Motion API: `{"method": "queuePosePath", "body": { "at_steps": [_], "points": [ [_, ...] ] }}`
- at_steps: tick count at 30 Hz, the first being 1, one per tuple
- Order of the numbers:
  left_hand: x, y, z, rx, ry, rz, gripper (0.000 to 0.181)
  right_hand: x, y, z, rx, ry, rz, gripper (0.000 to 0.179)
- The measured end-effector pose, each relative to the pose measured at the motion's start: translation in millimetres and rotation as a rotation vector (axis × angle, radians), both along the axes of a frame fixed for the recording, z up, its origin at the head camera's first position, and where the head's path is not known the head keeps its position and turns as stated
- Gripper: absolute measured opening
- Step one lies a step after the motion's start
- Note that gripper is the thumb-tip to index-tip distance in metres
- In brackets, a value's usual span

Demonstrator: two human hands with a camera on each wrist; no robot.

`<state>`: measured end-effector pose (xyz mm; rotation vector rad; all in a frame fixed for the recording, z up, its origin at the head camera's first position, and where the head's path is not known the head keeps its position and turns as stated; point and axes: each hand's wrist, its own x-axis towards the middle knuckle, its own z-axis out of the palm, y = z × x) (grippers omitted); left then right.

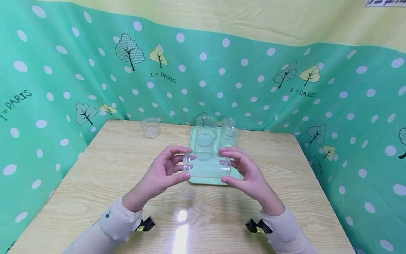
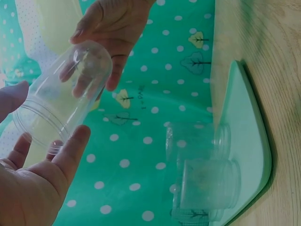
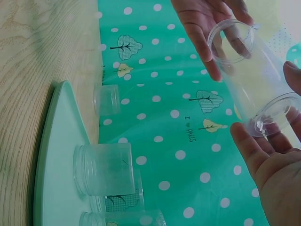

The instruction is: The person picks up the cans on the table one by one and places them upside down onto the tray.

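A clear plastic jar (image 1: 207,171) lies sideways in the air above the front of a pale green tray (image 1: 203,182), held between both hands. My left hand (image 1: 166,168) grips its threaded mouth end, thumb below and fingers round the far side. At the smooth base end, my right hand (image 1: 245,170) holds it the same way. In the left wrist view the jar (image 2: 77,94) looks see-through, with ridged rings close to the left thumb. The right wrist view shows the jar (image 3: 256,77) with the right fingers about its base.
Several clear jars (image 1: 204,141) stand on the tray behind the hands. A shorter clear container (image 1: 150,128) sits apart on the wooden table (image 1: 120,158), at the back left. A green dotted curtain (image 1: 203,70) hangs behind the table and along its sides.
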<state>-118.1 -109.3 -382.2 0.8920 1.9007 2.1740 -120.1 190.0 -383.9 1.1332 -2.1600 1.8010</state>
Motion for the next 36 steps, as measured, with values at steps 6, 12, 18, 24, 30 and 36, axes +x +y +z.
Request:
{"method": "queuePosePath", "body": {
  "at_steps": [6, 12, 18, 24, 30, 36],
  "points": [
    [-3.5, 1.2, -1.9, -0.015, -0.051, -0.027, 0.064, -0.6, 1, -0.7, -0.009, 0.022, -0.022, 0.068],
    [-6.7, 0.1, -4.3, -0.007, -0.050, -0.041, 0.064, -1.6, 1, -0.9, -0.037, 0.047, -0.005, 0.068],
    [-5.9, -5.9, -5.8, -0.054, -0.006, 0.004, 0.064, -2.4, 0, -0.5, -0.031, 0.052, -0.010, 0.068],
    [-4.9, -13.0, -5.6, -0.090, 0.038, 0.037, 0.064, -2.4, 3, -2.0, 0.008, 0.023, -0.038, 0.068],
    [-3.1, -20.1, -7.3, -0.115, 0.042, 0.063, 0.062, -3.2, 5, -2.6, 0.032, 0.015, -0.053, 0.067],
    [-2.4, -26.1, -11.5, -0.177, 0.064, 0.112, 0.053, -4.6, 9, 2.5, 0.077, 0.014, -0.082, 0.067]
  ]
}}
